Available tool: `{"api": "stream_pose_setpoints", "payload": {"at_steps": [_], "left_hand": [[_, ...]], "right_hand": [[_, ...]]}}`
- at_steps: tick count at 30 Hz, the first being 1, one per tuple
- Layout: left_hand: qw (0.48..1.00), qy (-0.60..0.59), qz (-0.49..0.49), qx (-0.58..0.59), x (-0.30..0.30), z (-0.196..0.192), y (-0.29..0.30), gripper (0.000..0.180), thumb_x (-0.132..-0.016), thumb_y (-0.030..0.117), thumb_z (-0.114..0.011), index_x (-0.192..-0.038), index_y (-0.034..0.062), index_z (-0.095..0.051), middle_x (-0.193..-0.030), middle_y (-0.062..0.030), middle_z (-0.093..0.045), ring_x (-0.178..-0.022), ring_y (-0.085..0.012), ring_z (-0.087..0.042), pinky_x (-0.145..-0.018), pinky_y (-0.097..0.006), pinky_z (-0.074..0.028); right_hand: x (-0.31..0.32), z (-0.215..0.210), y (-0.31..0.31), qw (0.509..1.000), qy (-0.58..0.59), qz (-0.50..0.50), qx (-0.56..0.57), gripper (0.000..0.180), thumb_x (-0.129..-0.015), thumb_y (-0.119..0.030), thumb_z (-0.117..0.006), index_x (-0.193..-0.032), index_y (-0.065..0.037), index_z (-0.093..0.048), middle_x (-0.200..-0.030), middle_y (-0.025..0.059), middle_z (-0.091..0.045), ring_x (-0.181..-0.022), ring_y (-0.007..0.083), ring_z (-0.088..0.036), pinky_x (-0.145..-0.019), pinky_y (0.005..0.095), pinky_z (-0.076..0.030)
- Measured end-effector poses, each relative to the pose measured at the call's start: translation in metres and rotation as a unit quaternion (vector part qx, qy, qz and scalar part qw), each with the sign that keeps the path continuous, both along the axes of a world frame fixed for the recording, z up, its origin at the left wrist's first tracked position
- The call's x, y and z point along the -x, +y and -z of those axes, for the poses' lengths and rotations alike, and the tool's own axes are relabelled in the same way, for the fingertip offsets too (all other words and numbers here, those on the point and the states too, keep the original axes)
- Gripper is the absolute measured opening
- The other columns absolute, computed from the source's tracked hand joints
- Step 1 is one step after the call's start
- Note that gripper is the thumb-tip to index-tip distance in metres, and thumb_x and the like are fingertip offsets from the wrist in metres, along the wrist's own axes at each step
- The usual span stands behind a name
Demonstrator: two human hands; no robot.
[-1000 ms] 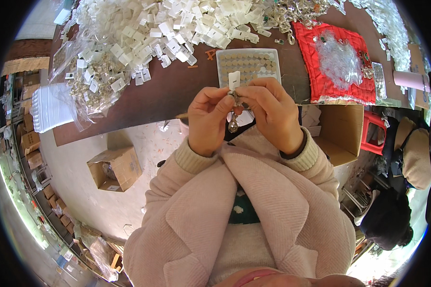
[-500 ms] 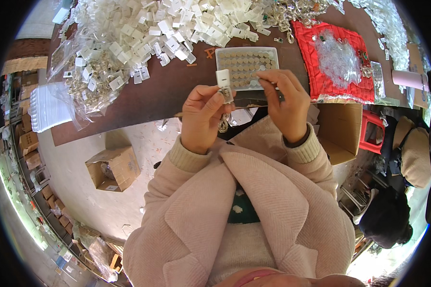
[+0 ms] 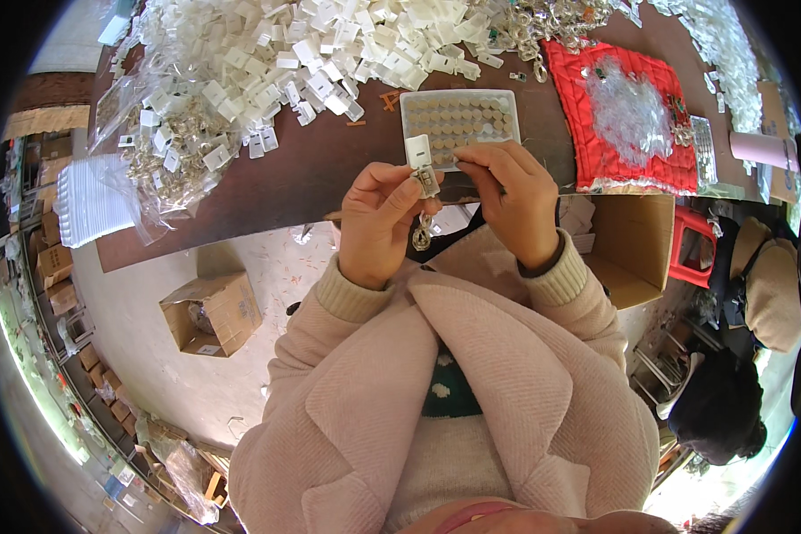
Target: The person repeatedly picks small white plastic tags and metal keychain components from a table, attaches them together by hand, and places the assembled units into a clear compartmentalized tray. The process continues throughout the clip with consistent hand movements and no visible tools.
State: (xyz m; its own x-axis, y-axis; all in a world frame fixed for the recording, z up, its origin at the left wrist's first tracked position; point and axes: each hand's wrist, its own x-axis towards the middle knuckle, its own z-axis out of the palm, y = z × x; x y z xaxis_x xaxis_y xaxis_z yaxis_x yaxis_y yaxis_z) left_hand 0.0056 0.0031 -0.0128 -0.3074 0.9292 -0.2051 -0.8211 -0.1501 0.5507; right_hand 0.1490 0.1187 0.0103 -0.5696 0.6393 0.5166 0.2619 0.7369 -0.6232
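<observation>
Both hands raised just below the grey tray (image 3: 458,125).
Left hand (image 3: 378,222) pinches a white clip piece (image 3: 421,165); right hand (image 3: 507,200), fingers curled, pinches something too small to identify.

The right hand (image 3: 512,200) hides the near right corner of the pale rectangular tray of round discs (image 3: 458,125); its fingertips' grip stays unclear

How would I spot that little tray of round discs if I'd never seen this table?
Start at the brown table and find the red quilted mat on its right. Just left of that mat, above the two hands, lies a pale rectangular tray. Unlike the loose white pieces heaped nearby, it holds tan round discs in neat rows.
</observation>
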Motion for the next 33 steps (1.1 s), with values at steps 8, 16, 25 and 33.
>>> {"api": "stream_pose_setpoints", "payload": {"at_steps": [8,16,25,33], "left_hand": [[1.000,0.010,0.007,0.010,-0.007,-0.007,-0.002,0.011,-0.095,0.003,-0.066,-0.105,0.0012,-0.063,-0.095,-0.0126,-0.070,-0.078,-0.0189,-0.066,-0.072,-0.031,-0.056],[0.997,-0.059,-0.027,0.031,-0.009,-0.005,-0.002,0.011,-0.094,0.003,-0.067,-0.105,0.0025,-0.065,-0.096,-0.0094,-0.070,-0.073,-0.0148,-0.063,-0.070,-0.028,-0.055],[0.998,-0.052,0.033,-0.003,-0.010,-0.003,-0.003,0.019,-0.093,0.011,-0.070,-0.109,0.0035,-0.064,-0.099,-0.0149,-0.070,-0.078,-0.0183,-0.064,-0.072,-0.030,-0.053],[0.993,-0.105,0.041,-0.017,-0.013,-0.009,-0.003,0.017,-0.095,0.014,-0.068,-0.108,0.0038,-0.065,-0.099,-0.0107,-0.069,-0.082,-0.0185,-0.064,-0.081,-0.034,-0.054]], "right_hand": [[0.004,-0.022,-0.011,0.998,0.040,-0.050,-0.010,0.021,-0.073,0.003,-0.074,-0.092,-0.005,-0.069,-0.086,0.0072,-0.070,-0.074,0.0275,-0.064,-0.067,0.0363,-0.050],[0.004,-0.025,-0.017,0.993,0.069,-0.095,0.031,0.028,-0.073,-0.002,-0.076,-0.101,-0.003,-0.073,-0.091,0.0110,-0.069,-0.079,0.0293,-0.064,-0.071,0.0363,-0.049],[0.007,-0.024,-0.017,0.917,0.159,-0.052,0.362,0.019,-0.087,-0.004,-0.072,-0.105,0.002,-0.070,-0.089,0.0093,-0.071,-0.073,0.0166,-0.067,-0.062,0.0281,-0.053],[0.004,-0.021,-0.014,0.889,0.202,-0.157,0.379,0.018,-0.087,0.005,-0.070,-0.105,0.003,-0.070,-0.099,0.0134,-0.070,-0.081,0.0148,-0.067,-0.069,0.0247,-0.054]]}}
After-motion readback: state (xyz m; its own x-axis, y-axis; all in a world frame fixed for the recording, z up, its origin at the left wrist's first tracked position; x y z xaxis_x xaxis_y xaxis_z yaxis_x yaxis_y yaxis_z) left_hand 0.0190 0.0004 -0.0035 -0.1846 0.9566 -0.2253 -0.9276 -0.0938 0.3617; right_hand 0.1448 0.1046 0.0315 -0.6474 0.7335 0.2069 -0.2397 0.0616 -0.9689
